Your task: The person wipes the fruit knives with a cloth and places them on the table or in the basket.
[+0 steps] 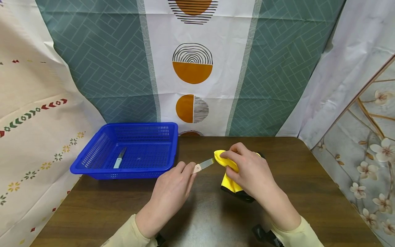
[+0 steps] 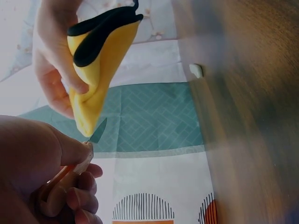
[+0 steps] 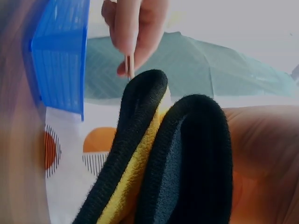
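Note:
My left hand [image 1: 171,187] grips the pale handle of a small knife [image 1: 206,164], its blade pointing right and slightly up. In the left wrist view, the fingers curl round the handle. My right hand [image 1: 251,169] pinches a folded yellow cloth [image 1: 232,183] with black edging. One corner of the cloth is at the blade's tip; the head view does not show clearly whether they touch. In the right wrist view, the cloth's black edges [image 3: 198,154] hide most of the blade. Both hands are above the brown table [image 1: 200,212].
A blue plastic basket [image 1: 123,174] stands at the back left, and a second small knife [image 1: 118,161] with a pale handle lies in it. A small whitish object [image 2: 196,70] rests on the table in the left wrist view; its kind is unclear. Patterned fabric [image 1: 123,61] hangs behind.

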Demonstrator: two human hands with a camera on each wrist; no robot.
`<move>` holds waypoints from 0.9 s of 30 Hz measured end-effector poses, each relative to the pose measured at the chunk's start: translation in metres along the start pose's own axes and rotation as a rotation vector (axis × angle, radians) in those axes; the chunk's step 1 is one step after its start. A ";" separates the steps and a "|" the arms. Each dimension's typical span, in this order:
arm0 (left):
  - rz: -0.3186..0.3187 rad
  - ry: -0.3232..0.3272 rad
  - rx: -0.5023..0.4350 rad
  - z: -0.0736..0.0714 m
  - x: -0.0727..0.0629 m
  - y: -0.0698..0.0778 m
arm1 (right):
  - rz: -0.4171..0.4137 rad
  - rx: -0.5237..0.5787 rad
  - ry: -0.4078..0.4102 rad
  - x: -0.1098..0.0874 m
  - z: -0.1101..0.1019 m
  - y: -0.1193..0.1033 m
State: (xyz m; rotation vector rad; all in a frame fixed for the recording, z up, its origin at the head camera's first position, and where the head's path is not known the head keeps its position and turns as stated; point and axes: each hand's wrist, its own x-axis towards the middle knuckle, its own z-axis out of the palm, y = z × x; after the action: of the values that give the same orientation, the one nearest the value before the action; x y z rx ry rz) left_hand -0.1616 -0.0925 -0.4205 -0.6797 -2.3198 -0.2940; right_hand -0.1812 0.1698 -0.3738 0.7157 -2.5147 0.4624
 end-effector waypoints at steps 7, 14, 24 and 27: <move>-0.005 -0.032 0.003 -0.001 0.000 0.001 | -0.113 0.021 0.014 -0.001 0.007 -0.015; 0.004 -0.027 -0.002 0.000 0.000 0.002 | -0.161 0.003 0.017 -0.002 0.011 -0.021; 0.007 -0.024 -0.008 0.001 -0.001 0.002 | -0.185 -0.015 -0.021 -0.001 0.013 -0.023; 0.008 -0.024 -0.008 0.001 -0.001 0.002 | -0.185 -0.015 -0.026 -0.001 0.013 -0.023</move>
State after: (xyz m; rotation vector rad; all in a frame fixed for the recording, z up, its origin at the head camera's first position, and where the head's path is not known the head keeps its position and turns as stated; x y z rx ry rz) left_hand -0.1607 -0.0909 -0.4223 -0.6996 -2.3395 -0.2930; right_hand -0.1723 0.1457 -0.3805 0.9439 -2.4437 0.3699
